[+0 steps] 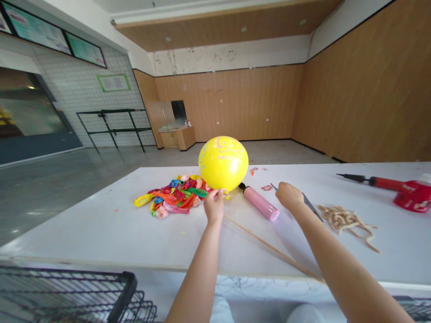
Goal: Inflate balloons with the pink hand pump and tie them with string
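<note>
My left hand (214, 207) pinches the neck of an inflated yellow balloon (223, 162), which stands upright above the fingers. From near that hand a beige string (266, 243) runs down to the right, across the table's front edge. My right hand (288, 196) is closed around a thin dark tool (312, 207). A grey tip shows on one side and a longer dark part on the other; the hand hides the middle, so I cannot tell its kind. Between the hands lies a pink balloon pump (261, 203) with a black end.
A pile of colourful uninflated balloons (178, 196) lies on the white table (134, 237), left of my left hand. To the right are a heap of beige string (346, 220), a red pump (384, 183) and a red container (413, 196). A black wire basket (67, 291) stands at the front left.
</note>
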{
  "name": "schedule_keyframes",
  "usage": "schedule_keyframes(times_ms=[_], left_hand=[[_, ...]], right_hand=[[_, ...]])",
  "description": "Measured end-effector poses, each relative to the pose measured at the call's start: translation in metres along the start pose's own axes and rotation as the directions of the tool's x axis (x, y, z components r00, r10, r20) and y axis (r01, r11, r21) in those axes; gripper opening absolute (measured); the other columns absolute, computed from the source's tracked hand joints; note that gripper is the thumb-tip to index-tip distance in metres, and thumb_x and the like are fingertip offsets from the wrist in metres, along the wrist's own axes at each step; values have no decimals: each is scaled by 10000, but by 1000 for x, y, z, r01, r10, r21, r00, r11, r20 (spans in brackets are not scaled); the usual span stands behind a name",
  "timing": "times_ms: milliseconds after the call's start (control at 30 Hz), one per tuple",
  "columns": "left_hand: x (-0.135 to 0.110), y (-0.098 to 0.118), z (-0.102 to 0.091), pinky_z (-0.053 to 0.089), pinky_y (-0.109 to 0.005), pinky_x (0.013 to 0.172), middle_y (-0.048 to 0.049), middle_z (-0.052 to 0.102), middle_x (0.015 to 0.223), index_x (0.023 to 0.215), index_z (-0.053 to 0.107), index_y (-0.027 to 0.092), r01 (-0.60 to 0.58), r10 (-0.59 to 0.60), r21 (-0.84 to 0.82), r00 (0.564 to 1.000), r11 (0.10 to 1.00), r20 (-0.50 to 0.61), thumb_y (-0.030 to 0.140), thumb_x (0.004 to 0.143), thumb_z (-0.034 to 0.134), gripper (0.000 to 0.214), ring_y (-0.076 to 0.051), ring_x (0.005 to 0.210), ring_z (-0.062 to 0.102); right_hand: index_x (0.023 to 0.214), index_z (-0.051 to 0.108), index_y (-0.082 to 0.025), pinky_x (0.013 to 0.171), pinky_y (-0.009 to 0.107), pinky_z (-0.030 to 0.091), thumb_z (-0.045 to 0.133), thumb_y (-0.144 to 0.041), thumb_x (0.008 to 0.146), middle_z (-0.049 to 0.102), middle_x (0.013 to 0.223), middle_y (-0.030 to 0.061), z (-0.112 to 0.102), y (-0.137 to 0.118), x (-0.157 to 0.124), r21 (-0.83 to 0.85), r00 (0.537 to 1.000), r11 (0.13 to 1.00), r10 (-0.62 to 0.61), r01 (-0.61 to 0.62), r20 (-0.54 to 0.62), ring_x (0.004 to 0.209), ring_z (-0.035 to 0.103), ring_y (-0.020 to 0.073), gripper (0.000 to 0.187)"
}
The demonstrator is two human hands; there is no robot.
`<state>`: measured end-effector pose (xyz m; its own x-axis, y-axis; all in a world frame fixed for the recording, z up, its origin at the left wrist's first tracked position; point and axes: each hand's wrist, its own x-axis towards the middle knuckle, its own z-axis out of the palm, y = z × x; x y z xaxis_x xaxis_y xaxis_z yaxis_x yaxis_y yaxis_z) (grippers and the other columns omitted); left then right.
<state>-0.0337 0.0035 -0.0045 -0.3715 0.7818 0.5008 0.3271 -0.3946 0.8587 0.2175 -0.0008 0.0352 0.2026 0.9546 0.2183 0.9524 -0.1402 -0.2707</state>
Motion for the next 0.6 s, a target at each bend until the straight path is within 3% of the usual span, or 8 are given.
schedule_keyframes(times_ms=[67, 133, 200, 233, 400, 600], left_hand=[[0, 3, 0, 486, -283, 717, -57, 730, 783, 750, 718, 171, 5, -5, -53, 1000, 999, -2, 344, 814, 561, 242, -188, 746, 655], [0, 4, 0, 489, -281, 689, -66, 717, 756, 745, 705, 155, -17, 15, -93, 1000, 995, -17, 374, 834, 544, 286, -184, 713, 645], [1, 5, -2, 491, -286, 685, -75, 706, 753, 749, 706, 147, -69, 64, -92, 997, 993, -51, 392, 844, 539, 312, -186, 716, 637], [1, 5, -3, 492, -290, 691, -78, 701, 757, 748, 712, 148, -100, 94, -77, 993, 992, -73, 397, 840, 551, 310, -188, 726, 633], [0, 8, -6, 492, -287, 650, -68, 665, 741, 754, 731, 156, -191, 181, -48, 970, 980, -161, 391, 781, 652, 249, -172, 686, 601], [-6, 11, -2, 476, -266, 620, -50, 650, 719, 738, 700, 161, -231, 220, -83, 968, 969, -123, 360, 752, 700, 200, -149, 655, 587]], right_hand=[[990, 616, -90, 664, 297, 466, 415, -133, 896, 702, 934, 202, -12, -8, -4, 79, 999, 997, -21, 24, -40, 807, 686, 227, 226], [995, 581, -146, 599, 228, 447, 353, -199, 944, 712, 867, 97, -21, -22, -11, 222, 994, 969, -98, 105, -45, 687, 661, 138, 240], [913, 580, -160, 538, 212, 413, 411, -238, 920, 701, 812, 56, -23, -42, -21, 565, 969, 793, -243, 228, -51, 607, 625, 117, 186], [855, 588, -170, 530, 209, 394, 457, -245, 891, 692, 775, 39, -22, -52, -27, 610, 954, 747, -295, 265, -53, 605, 611, 116, 155], [751, 618, -198, 529, 225, 309, 584, -272, 794, 666, 746, 28, -1, -91, -52, 459, 955, 842, -293, 283, -53, 655, 568, 138, 93], [768, 630, -202, 547, 231, 311, 574, -237, 816, 684, 771, 42, 25, -102, -57, 440, 952, 848, -299, 295, -63, 706, 600, 163, 82]])
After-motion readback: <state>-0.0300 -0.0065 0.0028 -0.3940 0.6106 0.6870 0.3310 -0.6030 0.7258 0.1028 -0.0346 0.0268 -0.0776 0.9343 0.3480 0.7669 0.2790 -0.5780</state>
